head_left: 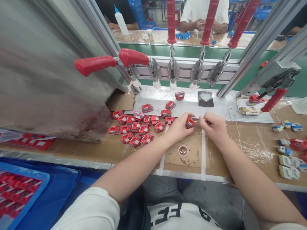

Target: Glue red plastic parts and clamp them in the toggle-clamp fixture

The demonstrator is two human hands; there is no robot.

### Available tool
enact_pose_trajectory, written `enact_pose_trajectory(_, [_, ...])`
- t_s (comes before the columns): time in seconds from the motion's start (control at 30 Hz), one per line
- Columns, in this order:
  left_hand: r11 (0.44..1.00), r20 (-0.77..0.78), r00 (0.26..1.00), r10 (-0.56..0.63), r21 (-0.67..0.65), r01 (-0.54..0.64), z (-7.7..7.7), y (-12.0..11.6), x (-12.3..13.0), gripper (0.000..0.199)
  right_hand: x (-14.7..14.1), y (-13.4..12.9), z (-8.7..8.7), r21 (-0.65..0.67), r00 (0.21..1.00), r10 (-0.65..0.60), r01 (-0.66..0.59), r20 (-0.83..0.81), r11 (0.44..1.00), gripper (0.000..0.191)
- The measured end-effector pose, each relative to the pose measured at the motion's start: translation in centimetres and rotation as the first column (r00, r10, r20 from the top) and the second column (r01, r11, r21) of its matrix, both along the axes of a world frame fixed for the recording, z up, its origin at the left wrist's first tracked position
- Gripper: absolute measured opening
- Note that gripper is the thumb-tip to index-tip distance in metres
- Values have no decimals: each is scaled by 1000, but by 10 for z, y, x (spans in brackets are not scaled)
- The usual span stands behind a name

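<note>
My left hand [180, 126] is closed around a small red plastic toy-like part [189, 122] with a hollow face. In my right hand [214, 125] a thin wooden stick [197, 121] is pinched, its far end touching or close to the red part. Below both hands a small clear cup [183, 150] with a little liquid stands on a taped cardboard sheet [195, 142]. Left of my left hand lie several similar red and grey parts [136, 126], loosely grouped. Another red part [179, 95] sits farther back on the metal plate.
Toggle clamps with red handles [171, 22] stand along the rail behind. A dark block with a heart shape [205, 98] lies on the plate. White and blue parts [285, 161] are at right; a blue crate [44, 185] at lower left. A person [205, 16] sits opposite.
</note>
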State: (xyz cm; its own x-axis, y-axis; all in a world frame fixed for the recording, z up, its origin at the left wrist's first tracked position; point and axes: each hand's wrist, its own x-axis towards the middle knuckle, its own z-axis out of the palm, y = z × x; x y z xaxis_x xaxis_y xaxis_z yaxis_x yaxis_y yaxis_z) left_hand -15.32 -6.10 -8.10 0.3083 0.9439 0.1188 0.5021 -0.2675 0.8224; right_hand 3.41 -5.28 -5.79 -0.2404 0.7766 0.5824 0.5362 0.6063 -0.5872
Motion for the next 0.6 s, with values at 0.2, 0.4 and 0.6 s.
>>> enact_pose_trajectory(0.2, [1000,57,998,-14,-13,15,3,-1,0,46,-5,-15,11,-64,900,426,-432,-98,899,38])
enact_pose_trajectory(0.4, [997,129,989,-78,15,77,2,-1,-2,49,-17,-26,2,-177,677,734,-717,58,674,42])
enact_pose_trajectory(0.6, [996,94,992,-88,17,87,3,-1,-2,53,-18,-27,2,-217,652,741,-710,160,670,41])
